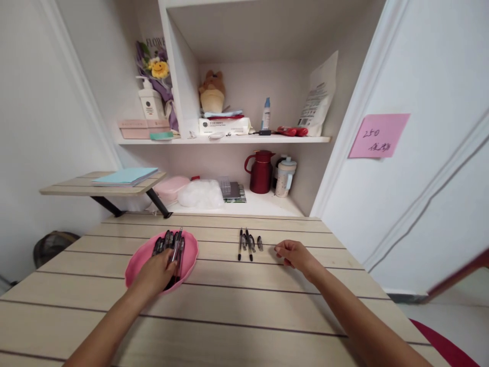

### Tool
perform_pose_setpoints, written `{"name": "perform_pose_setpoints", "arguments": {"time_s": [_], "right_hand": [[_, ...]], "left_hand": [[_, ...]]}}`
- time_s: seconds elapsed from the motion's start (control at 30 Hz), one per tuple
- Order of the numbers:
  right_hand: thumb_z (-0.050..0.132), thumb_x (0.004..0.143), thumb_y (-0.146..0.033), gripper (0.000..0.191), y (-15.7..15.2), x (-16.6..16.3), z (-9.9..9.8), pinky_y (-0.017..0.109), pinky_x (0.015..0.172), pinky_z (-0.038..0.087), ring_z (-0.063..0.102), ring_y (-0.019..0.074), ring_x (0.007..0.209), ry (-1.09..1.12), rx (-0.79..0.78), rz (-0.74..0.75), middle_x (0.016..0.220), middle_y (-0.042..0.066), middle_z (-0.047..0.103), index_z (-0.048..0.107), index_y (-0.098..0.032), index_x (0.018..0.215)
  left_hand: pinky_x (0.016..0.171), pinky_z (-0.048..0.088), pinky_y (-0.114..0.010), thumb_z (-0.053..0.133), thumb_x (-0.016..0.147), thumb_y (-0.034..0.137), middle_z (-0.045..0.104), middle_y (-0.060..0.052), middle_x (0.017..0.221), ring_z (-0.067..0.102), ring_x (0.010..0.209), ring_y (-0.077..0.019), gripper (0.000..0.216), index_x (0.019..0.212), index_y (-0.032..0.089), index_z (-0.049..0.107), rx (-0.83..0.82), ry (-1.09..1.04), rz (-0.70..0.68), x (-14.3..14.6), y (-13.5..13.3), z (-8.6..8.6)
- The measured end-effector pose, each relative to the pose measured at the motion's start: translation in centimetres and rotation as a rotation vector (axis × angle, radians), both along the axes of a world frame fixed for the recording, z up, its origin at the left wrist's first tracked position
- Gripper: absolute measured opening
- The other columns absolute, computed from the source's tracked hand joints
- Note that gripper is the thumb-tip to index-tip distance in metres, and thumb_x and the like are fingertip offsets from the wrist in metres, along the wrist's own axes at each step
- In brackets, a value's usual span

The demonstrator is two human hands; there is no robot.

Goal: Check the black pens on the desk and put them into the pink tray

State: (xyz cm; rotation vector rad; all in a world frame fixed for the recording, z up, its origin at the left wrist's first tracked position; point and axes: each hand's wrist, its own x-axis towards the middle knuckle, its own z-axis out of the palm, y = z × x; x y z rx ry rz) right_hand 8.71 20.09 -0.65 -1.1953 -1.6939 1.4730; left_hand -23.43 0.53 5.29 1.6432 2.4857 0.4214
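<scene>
My left hand (pixel 155 275) reaches over a pink scalloped plate (pixel 131 266) on the left, its fingers closed on a clear-barrelled pen (pixel 177 245) that points up and away. Several more dark pens and caps (pixel 159 244) lie in the plate, partly hidden by that hand. On the table, two uncapped pens (pixel 240 244) lie side by side, tips away from me. Beside them are three black pen caps (pixel 260 243). My right hand (pixel 297 257) hovers just right of the rightmost cap, apart from it. Its fingers are curled together, and nothing shows in them.
A small raised stand (pixel 69 186) with light blue paper (pixel 128 176) stands at the back left. Behind the slatted table (pixel 229 326) are shelves holding a red jug (pixel 262 173), a speckled tumbler (pixel 284 178) and a white plastic bundle (pixel 201 194). A pink note (pixel 379 135) hangs on the right.
</scene>
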Motion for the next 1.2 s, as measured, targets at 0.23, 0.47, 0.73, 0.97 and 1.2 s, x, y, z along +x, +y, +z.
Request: {"name": "perform_pose_setpoints", "arguments": {"time_s": [0.23,0.47,0.73,0.97,1.2], "right_hand": [[0.055,0.066,-0.033,0.018,0.0,-1.1,-1.1,0.02,0.04,0.029,0.044,0.0076,0.039,-0.047,0.049,0.02,0.054,-0.002,0.056,0.05,-0.017,0.06],[0.053,0.066,-0.029,0.015,2.1,-4.5,-0.6,0.025,0.056,0.036,0.058,0.0192,0.067,-0.502,0.441,-0.174,0.068,0.008,0.064,0.058,-0.016,0.072],[0.055,0.057,-0.011,0.013,2.6,-6.2,-0.7,0.029,0.061,0.035,0.058,0.0262,0.081,-0.544,0.412,-0.221,0.078,0.017,0.064,0.058,-0.015,0.069],[0.054,0.065,-0.025,0.008,2.1,-5.0,1.6,0.024,0.049,0.036,0.056,0.0154,0.058,-0.242,0.273,-0.089,0.056,0.002,0.058,0.052,-0.018,0.064],[0.065,0.06,-0.031,0.038,-0.2,-6.6,3.5,0.019,0.042,0.034,0.049,0.0092,0.049,0.514,0.029,0.055,0.055,-0.006,0.048,0.049,-0.018,0.092]], "left_hand": [[0.064,0.036,-0.026,0.036,0.078,0.025,0.063,-0.007,0.082,0.057,0.077,-0.0202,0.019,0.085,0.017,0.052,0.062,0.014,-0.052,0.8,-0.3,-0.2],[0.068,0.037,-0.026,0.034,0.081,0.026,0.06,-0.006,0.084,0.055,0.077,-0.0186,0.022,0.091,0.019,0.053,0.211,-0.052,-0.211,5.5,0.5,1.1],[0.046,0.037,-0.021,0.032,0.081,0.029,0.055,0.0,0.069,0.051,0.045,-0.0097,0.03,0.104,0.02,0.05,0.067,-0.572,-0.391,12.3,2.3,-2.9],[0.028,0.027,-0.014,0.032,0.079,0.031,0.045,0.004,0.063,0.042,0.034,-0.0051,0.038,0.113,0.018,0.042,-0.033,-0.88,-0.258,12.9,3.3,-5.6],[0.026,0.025,-0.011,0.036,0.078,0.032,0.046,0.004,0.065,0.041,0.033,-0.0025,0.037,0.111,0.018,0.047,-0.027,-0.901,-0.27,12.8,3.5,-5.7]]}}
